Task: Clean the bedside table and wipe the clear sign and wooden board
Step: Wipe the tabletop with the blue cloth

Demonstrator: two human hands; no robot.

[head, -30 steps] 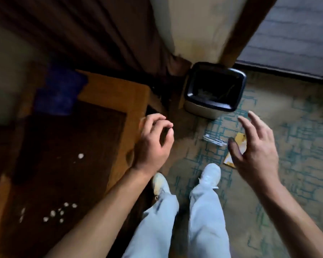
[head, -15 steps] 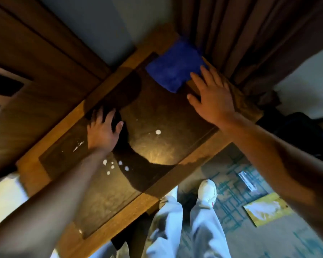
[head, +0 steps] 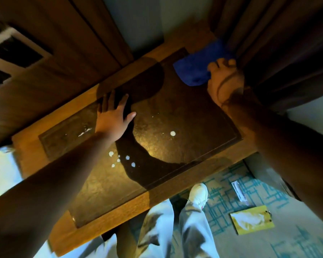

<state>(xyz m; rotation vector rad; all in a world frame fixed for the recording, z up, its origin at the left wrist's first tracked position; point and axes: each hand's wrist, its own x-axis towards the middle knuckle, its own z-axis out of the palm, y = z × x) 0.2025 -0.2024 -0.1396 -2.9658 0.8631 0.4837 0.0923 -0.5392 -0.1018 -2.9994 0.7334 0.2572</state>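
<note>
Several white specks (head: pixel 119 160) dot the dark table (head: pixel 185 127) top, so that's where the wiping should go. My right hand (head: pixel 225 79) curls round the blue cloth (head: pixel 194 69) at the far corner by the curtain (head: pixel 278 43); my left hand (head: pixel 113 116) lies flat, fingers spread, steadying the table. I'd bunch the cloth firmly, then sweep toward the specks in overlapping passes. Wooden board (head: pixel 252 219) and a clear piece, perhaps the sign (head: pixel 239 189), wait on the carpet.
</note>
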